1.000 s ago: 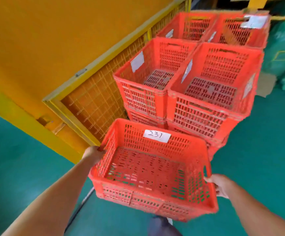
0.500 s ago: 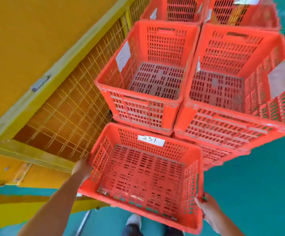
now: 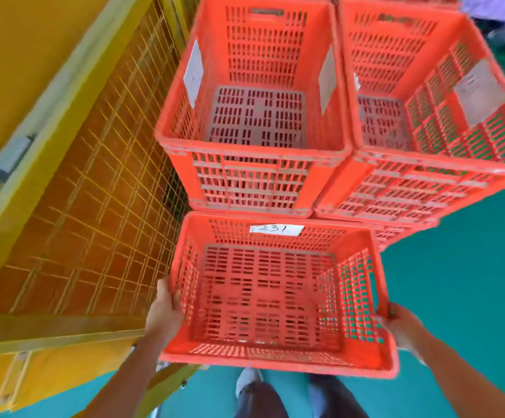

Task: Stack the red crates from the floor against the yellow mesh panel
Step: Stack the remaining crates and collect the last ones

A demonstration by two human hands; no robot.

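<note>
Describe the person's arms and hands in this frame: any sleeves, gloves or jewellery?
The left hand and right hand are bare, with no gloves and no rings that show. The left forearm and right forearm are uncovered to the frame's edge, so no sleeves are in view. No watch shows on the left wrist. A pale smudge by the right wrist is too blurred to identify.

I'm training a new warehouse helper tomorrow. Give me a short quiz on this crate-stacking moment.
1. True or false: the left hand and right hand both grip the held crate.
2. Its label reads: A) 213 B) 231 C) 312.
3. Fill in: the mesh panel stands on the held crate's ____ side.
Key: 1 true; 2 B; 3 left.
</note>
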